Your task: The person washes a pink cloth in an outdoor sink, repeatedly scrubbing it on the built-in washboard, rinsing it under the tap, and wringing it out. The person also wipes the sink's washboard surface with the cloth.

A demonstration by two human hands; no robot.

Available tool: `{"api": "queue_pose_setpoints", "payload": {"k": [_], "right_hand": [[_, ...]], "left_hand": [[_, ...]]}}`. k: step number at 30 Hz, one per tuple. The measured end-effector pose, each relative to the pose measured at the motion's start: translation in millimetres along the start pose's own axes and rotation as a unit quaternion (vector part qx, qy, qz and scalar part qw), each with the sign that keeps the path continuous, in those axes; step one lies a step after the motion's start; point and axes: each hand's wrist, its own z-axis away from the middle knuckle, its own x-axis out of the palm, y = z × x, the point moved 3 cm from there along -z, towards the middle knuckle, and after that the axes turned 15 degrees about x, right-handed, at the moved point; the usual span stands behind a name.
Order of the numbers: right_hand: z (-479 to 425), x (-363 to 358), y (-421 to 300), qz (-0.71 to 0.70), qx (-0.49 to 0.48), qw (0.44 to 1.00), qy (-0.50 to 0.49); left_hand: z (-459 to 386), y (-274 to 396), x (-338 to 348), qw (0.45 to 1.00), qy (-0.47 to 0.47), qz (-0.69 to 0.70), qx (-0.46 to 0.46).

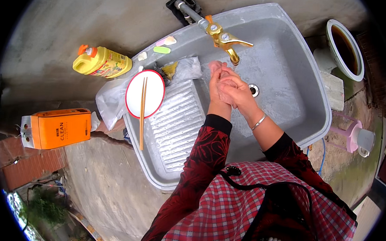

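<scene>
Both of my hands squeeze a wet pink cloth (pixel 227 82) between them, over the grey sink basin (pixel 278 116). My left hand (pixel 220 93) is on the left side of the cloth, and my right hand (pixel 240 93), with a silver bangle at the wrist, presses in from the right. Just above the hands is the spout of a gold-coloured tap (pixel 232 51). Behind my right hand the round drain (pixel 253 90) shows in part. To the left, a white red-rimmed bowl (pixel 139 100) bears a pair of wooden chopsticks (pixel 142 123) across it, beside the ribbed washboard (pixel 180 131).
A yellow pump bottle (pixel 103 63) stands at the sink's back left corner. Small sponges (pixel 162 49) and a crumpled plastic bag (pixel 188 69) lie along the rim. An orange tissue pack (pixel 60 128) hangs at left; a basin of dark liquid (pixel 345 50) is at right.
</scene>
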Motion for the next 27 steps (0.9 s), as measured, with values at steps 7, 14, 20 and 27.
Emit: {"api": "queue_pose_setpoints", "payload": {"k": [7, 14, 20, 27], "right_hand": [[-63, -20, 46, -0.235, 0.194, 0.953, 0.007], [-12, 10, -14, 0.05, -0.017, 0.998, 0.04], [-76, -25, 35, 0.003, 0.179, 0.977, 0.115], [-52, -13, 30, -0.471, 0.364, 0.802, -0.056]], "left_hand": [[21, -17, 26, 0.988, 0.085, -0.118, -0.043], [-1, -1, 5, 0.997, -0.027, 0.068, -0.015], [8, -13, 15, 0.99, 0.015, -0.141, 0.016], [13, -3, 29, 0.956, 0.075, -0.28, 0.046]]}}
